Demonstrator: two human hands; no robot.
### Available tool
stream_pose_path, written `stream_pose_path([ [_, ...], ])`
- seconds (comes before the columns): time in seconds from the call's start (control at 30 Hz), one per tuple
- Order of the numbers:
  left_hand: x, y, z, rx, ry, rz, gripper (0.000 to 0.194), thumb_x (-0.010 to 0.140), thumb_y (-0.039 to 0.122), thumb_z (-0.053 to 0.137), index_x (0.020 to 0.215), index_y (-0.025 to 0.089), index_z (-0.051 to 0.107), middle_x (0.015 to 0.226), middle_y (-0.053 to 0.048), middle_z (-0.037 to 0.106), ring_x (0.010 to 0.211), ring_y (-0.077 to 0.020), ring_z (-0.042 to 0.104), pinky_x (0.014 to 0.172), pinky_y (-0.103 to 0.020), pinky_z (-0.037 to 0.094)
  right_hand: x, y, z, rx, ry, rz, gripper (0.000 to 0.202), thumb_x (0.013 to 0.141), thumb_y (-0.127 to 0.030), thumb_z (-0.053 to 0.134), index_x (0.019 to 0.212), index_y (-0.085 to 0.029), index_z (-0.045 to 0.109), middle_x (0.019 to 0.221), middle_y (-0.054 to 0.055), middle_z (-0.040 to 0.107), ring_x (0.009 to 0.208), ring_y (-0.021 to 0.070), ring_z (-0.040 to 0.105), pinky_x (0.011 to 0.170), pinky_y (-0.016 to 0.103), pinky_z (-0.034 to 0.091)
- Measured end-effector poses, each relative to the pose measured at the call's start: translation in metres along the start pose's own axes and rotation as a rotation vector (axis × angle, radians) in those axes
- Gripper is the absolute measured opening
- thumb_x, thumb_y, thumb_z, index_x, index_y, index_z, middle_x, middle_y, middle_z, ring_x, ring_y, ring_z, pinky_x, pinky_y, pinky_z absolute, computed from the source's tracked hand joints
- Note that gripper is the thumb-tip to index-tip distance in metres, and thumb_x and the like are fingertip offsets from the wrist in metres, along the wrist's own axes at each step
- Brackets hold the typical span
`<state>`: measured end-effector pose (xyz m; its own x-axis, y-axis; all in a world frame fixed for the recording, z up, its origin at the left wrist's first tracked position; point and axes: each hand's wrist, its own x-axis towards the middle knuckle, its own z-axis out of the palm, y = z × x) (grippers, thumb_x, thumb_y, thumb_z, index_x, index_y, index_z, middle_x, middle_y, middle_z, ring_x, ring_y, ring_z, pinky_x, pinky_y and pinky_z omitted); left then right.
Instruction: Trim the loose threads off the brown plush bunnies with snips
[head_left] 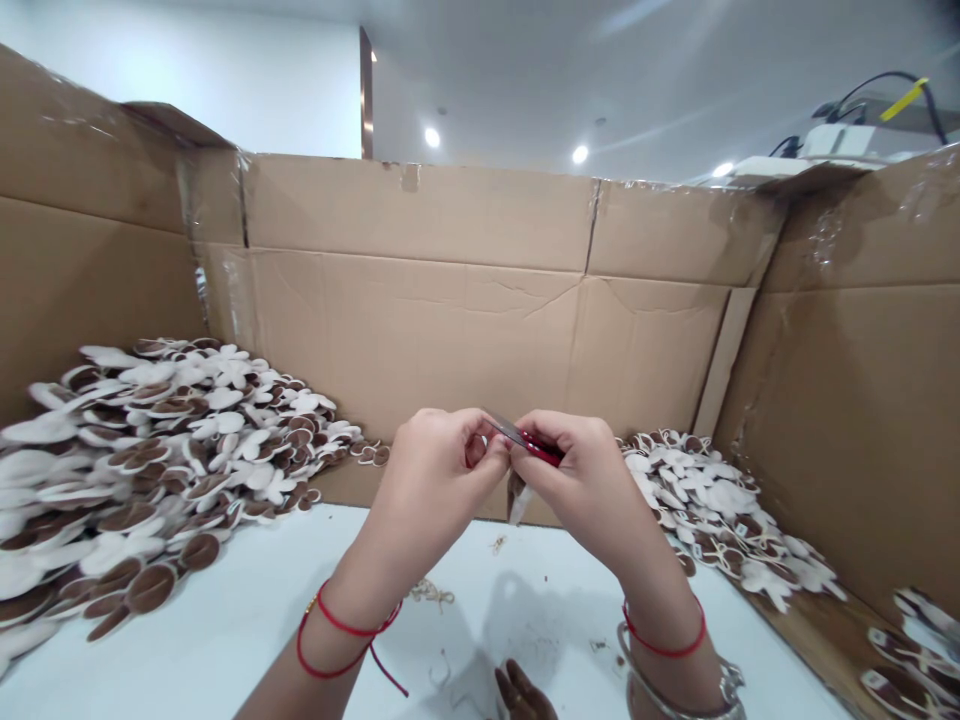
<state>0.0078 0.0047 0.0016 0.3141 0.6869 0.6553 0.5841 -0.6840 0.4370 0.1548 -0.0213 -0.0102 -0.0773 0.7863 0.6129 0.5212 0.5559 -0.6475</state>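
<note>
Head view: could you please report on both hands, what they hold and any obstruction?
Right hand gripping red tool; left hand close beside it, hold unclear. Brown-and-white piece hanging beneath. String scraps on table, clear of hands.

Box (420, 330) is made of matt brown cardboard, creased; corners are covered with glossy clear tape (238, 300). Table (285, 590) is surfaced smooth white, slight sheen. Left pile (225, 400) and right pile (705, 490) are made up of cloth pieces: white parts matt and fuzzy, brown parts suede-like. Similar cloth is seen on held piece (517, 497). Tool (546, 454) is finished in glossy red; plastic or painted metal can't be told. Wristbands (334, 670) are made of red cord, bangle (731, 685) of shiny metal. White plug block (840, 142) is moulded in smooth plastic, by the look.
</note>
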Motion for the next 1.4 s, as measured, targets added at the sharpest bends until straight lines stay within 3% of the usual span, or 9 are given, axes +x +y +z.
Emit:
stream_pose_path([
  [0.37,0.002,-0.001,0.001,0.101,-0.012,0.033,0.029,0.078,0.014,0.053,0.053,0.018,0.04,0.05,0.003,0.048,0.055,-0.0136,0.045,0.054,-0.024,0.028,0.001,0.004,0.0,0.072,-0.024,0.003,0.013,0.078,-0.015,0.053,0.067,-0.015,0.058,0.055,-0.002,0.054,0.053,0.012,0.045,0.049,0.023,0.031],
  [0.57,0.002,-0.001,0.003,0.043,-0.038,0.013,0.022,0.077,0.013,0.053,0.055,0.017,0.05,0.051,0.003,0.051,0.052,-0.0121,0.046,0.051,-0.023,0.028,0.002,0.007,0.0,0.134,-0.055,0.011,0.011,0.079,-0.015,0.054,0.069,-0.016,0.058,0.056,-0.001,0.057,0.053,0.0135,0.051,0.049,0.023,0.033],
  [0.7,0.004,-0.003,0.001,0.006,-0.037,0.023,0.017,0.077,0.014,0.053,0.061,0.016,0.061,0.051,0.003,0.054,0.054,-0.0124,0.049,0.053,-0.022,0.031,0.001,0.005,-0.002,0.121,-0.022,-0.018,0.014,0.079,-0.015,0.054,0.066,-0.016,0.058,0.054,-0.003,0.055,0.051,0.0118,0.047,0.048,0.023,0.031],
  [0.83,0.004,-0.002,-0.004,-0.127,-0.13,-0.007,0.024,0.086,0.029,0.052,0.082,0.017,0.072,0.065,0.0,0.067,0.062,-0.0152,0.056,0.057,-0.023,0.037,0.001,0.004,-0.006,0.067,0.001,-0.027,0.018,0.08,-0.014,0.054,0.063,-0.015,0.059,0.055,-0.002,0.057,0.052,0.0114,0.043,0.049,0.023,0.03],
  [0.93,0.004,-0.001,-0.006,-0.229,-0.181,-0.061,0.03,0.087,0.039,0.052,0.084,0.016,0.073,0.073,-0.003,0.071,0.066,-0.0164,0.058,0.06,-0.024,0.04,0.001,0.005,-0.009,0.083,-0.032,-0.021,0.018,0.081,-0.014,0.053,0.065,-0.015,0.061,0.056,0.0,0.061,0.054,0.0126,0.048,0.052,0.024,0.032],
  [1.17,0.003,-0.004,-0.001,-0.227,-0.199,-0.117,0.025,0.08,0.029,0.054,0.081,0.013,0.073,0.055,0.001,0.053,0.05,-0.0109,0.041,0.047,-0.021,0.03,0.0,0.004,-0.009,0.002,-0.074,-0.009,0.014,0.077,-0.011,0.052,0.067,-0.014,0.061,0.054,-0.001,0.061,0.051,0.0115,0.043,0.047,0.023,0.029],
  [1.4,0.004,-0.008,-0.001,-0.263,-0.242,-0.11,0.017,0.07,0.018,0.052,0.067,0.012,0.068,0.053,0.002,0.051,0.05,-0.0094,0.039,0.046,-0.02,0.029,-0.001,0.005,-0.009,-0.071,-0.124,-0.028,0.016,0.073,-0.007,0.049,0.064,-0.014,0.061,0.051,-0.002,0.059,0.049,0.0103,0.042,0.046,0.022,0.029],
])
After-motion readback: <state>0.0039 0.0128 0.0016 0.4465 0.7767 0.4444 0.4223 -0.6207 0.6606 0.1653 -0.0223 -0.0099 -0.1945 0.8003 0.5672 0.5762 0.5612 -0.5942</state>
